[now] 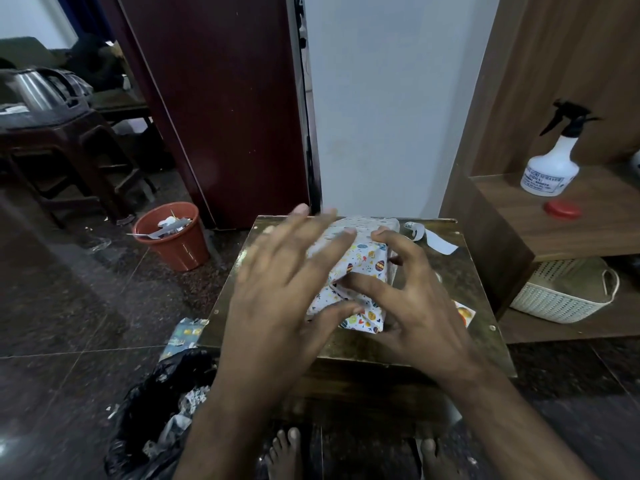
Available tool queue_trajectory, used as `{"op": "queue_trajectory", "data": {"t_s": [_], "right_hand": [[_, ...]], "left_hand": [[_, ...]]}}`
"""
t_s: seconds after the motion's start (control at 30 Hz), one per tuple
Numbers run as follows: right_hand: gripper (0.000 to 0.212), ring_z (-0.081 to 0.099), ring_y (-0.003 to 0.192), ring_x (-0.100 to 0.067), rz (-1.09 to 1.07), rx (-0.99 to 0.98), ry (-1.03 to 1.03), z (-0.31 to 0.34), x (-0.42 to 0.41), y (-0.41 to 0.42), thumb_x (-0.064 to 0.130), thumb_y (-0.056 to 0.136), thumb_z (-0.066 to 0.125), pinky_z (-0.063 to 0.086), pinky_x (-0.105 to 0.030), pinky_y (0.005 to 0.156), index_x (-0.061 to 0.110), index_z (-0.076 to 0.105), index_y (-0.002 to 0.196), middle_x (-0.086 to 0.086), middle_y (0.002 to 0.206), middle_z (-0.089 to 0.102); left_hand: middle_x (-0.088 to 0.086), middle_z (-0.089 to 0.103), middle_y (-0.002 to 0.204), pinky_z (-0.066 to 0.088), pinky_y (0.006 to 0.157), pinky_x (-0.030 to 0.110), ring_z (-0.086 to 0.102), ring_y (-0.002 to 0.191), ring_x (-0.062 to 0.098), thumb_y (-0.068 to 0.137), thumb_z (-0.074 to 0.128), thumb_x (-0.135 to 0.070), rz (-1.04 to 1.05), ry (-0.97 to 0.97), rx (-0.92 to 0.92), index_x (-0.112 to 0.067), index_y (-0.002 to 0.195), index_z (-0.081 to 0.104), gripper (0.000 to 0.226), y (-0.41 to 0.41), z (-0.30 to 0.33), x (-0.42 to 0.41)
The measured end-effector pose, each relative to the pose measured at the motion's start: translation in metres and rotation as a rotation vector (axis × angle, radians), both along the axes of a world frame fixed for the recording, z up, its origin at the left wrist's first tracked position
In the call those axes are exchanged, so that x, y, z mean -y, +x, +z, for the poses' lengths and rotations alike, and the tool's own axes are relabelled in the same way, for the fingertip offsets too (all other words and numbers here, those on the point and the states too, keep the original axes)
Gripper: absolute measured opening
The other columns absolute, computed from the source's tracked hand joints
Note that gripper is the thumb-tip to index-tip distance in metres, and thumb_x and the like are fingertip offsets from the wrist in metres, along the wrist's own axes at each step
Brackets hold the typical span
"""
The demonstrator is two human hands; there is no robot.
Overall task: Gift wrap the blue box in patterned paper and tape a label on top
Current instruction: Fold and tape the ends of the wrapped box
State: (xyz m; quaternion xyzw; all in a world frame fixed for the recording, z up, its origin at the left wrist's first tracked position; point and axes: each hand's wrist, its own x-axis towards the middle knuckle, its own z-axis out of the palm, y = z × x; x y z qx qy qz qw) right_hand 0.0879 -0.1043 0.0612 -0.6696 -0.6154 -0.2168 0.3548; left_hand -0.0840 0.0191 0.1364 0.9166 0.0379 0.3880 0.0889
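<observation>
While the left hand [284, 271] hovers spread and blurred, the right hand [412, 299] curls onto the paper-wrapped box [363, 268] on the tabletop [450, 271], apparently pinning a fold, with white tape [429, 237] just beyond its fingertips.

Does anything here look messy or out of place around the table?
Yes. A torn scrap of patterned paper lies on the floor by the table's left corner, and paper scraps spill from the black plastic bag beside it.
</observation>
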Motion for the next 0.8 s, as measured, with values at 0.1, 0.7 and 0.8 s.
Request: {"op": "queue_trajectory", "data": {"t_s": [0.1,0.7,0.8], "right_hand": [[0.056,0.046,0.137,-0.035,-0.016,-0.024,-0.013,-0.001,-0.002,0.0,0.035,0.081,0.087,0.051,-0.051,0.098,0.027,0.054,0.126,-0.016,0.151,0.031],[0.068,0.04,0.143,-0.026,0.017,-0.201,0.058,0.0,0.004,0.001,0.048,0.092,0.072,0.048,-0.04,0.11,0.032,0.044,0.152,-0.016,0.151,0.03],[0.081,0.038,0.144,-0.027,0.0,-0.195,0.055,0.0,0.006,0.003,0.04,0.081,0.087,0.048,-0.04,0.11,0.037,0.046,0.151,-0.012,0.152,0.027]], "left_hand": [[0.003,0.066,0.14,0.038,0.117,0.05,0.053,0.14,0.02,0.096,0.047,-0.007,-0.079,0.063,-0.049,-0.011,0.129,0.071,0.041,0.005,-0.024,-0.01],[0.003,0.079,0.11,0.053,0.101,0.043,0.072,0.115,0.013,0.096,0.075,-0.034,-0.082,0.212,0.198,-0.007,0.075,0.078,0.034,0.004,-0.042,-0.005],[-0.002,0.08,0.099,0.051,0.094,0.048,0.076,0.099,0.011,0.102,0.062,-0.034,-0.045,0.072,0.281,-0.009,0.07,0.076,0.043,-0.001,-0.041,-0.003]]}}
